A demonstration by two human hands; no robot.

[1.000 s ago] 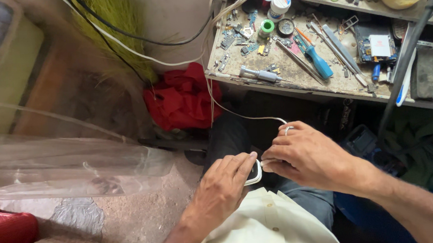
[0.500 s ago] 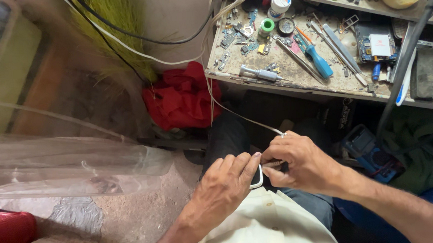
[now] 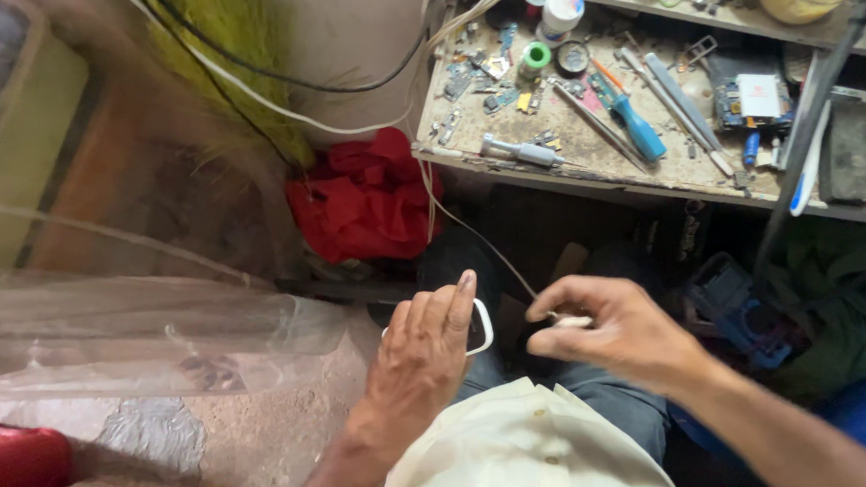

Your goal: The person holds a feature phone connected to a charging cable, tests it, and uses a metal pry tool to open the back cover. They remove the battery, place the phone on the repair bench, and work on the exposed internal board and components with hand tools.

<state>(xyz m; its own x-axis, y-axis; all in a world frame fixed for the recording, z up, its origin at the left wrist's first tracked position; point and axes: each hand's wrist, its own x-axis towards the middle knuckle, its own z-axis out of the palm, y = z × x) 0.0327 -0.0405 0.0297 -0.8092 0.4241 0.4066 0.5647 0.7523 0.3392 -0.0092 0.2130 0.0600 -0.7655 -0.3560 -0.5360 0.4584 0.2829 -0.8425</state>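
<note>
Cable plug held clear of a small white device.
My left hand grips the white device steady; my right hand pinches the white cable plug, apart from it.

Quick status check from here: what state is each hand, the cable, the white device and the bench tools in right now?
left hand: closed around a small white device, fingers up
right hand: pinching the end of a thin white cable, apart from the device
thin white cable: runs taut up toward the workbench
blue-handled screwdriver: lying flat on the workbench, untouched
red cloth: crumpled below the workbench
</note>
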